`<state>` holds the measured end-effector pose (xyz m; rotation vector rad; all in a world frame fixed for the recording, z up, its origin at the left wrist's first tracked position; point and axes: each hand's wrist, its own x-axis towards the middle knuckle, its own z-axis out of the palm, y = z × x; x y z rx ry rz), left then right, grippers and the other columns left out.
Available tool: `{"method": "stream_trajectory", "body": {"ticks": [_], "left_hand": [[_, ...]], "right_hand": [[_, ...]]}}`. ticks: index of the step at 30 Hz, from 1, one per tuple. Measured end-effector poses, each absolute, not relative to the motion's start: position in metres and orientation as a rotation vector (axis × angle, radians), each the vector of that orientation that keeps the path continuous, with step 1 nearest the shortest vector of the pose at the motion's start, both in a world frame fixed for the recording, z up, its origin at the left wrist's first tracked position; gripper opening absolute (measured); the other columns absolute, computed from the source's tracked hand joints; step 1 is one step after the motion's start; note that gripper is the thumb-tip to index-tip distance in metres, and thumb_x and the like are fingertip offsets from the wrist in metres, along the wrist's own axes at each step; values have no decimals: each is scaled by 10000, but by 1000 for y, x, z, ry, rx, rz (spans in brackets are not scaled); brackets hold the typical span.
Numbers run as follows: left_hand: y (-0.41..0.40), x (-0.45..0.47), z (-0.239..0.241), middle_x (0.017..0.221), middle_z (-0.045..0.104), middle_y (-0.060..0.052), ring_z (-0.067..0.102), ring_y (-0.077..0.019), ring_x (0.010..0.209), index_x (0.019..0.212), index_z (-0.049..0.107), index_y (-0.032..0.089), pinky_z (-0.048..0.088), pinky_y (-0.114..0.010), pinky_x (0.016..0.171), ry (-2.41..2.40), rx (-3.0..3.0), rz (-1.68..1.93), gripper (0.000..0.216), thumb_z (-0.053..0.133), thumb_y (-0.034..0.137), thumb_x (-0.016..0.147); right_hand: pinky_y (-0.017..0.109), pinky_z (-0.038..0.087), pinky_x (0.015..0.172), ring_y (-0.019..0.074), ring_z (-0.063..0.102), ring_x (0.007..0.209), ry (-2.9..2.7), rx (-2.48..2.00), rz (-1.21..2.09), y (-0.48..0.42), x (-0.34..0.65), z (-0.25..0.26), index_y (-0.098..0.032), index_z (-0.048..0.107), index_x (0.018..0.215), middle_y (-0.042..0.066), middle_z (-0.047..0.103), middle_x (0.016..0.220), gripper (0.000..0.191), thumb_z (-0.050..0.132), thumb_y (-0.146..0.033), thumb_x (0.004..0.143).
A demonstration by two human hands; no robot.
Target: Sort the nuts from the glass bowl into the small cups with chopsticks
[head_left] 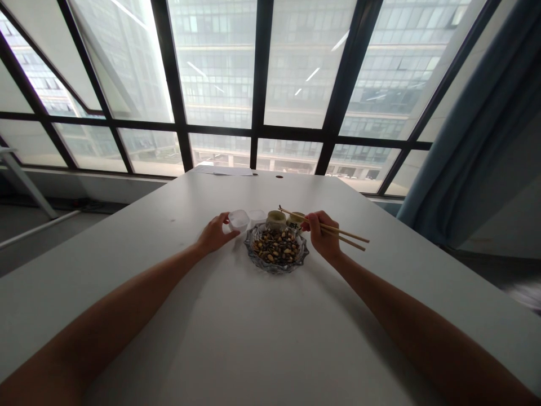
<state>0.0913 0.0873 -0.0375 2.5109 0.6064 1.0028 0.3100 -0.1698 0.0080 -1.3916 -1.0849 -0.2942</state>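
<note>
My left hand (216, 232) has its thumb and fingers around a small translucent white cup (239, 220) at the left end of a row. Beside that cup stands a second whitish cup (256, 216), then a yellow-green cup (276, 217) and another yellow-green cup (295, 217) with dark lettering, partly behind my right hand. In my right hand (323, 233) is a pair of wooden chopsticks (344, 233). Their tips point left above the yellow-green cups, with a small dark bit at the end. In front of the cups sits a scalloped clear glass bowl (276, 268) holding mixed seeds and nuts (275, 246).
The long white table (262, 332) runs toward large dark-framed windows (260, 73). White paper (226, 171) lies at its far edge, near two dark round holes. A blue curtain (456, 152) hangs on the right. A white metal frame (29, 183) stands at left.
</note>
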Motion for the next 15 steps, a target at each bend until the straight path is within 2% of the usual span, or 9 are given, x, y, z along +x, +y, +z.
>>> {"method": "stream_trajectory", "body": {"ticks": [5, 10, 15], "left_hand": [[87, 91, -36, 1031, 670, -97, 649, -264, 946, 1200, 562, 169, 522, -401, 846, 621, 2511, 966, 601, 718, 513, 733], [86, 90, -34, 1017, 671, -99, 654, -264, 919, 1196, 559, 161, 524, -396, 819, 649, 2527, 932, 605, 695, 539, 744], [85, 90, -33, 993, 672, -90, 659, -253, 886, 1143, 574, 176, 523, -371, 779, 655, 2544, 914, 548, 686, 543, 751]], "right_hand": [[294, 511, 567, 170, 639, 569, -1183, -1486, -277, -169, 308, 7, -205, 616, 822, 23, 678, 638, 412, 530, -592, 932], [279, 467, 518, 164, 594, 539, -1214, -1555, -187, -168, 308, 12, -202, 619, 782, 17, 634, 593, 469, 518, -640, 915], [256, 446, 490, 142, 562, 516, -1152, -1432, -135, -171, 308, 25, -191, 622, 718, 24, 618, 571, 525, 486, -653, 928]]}}
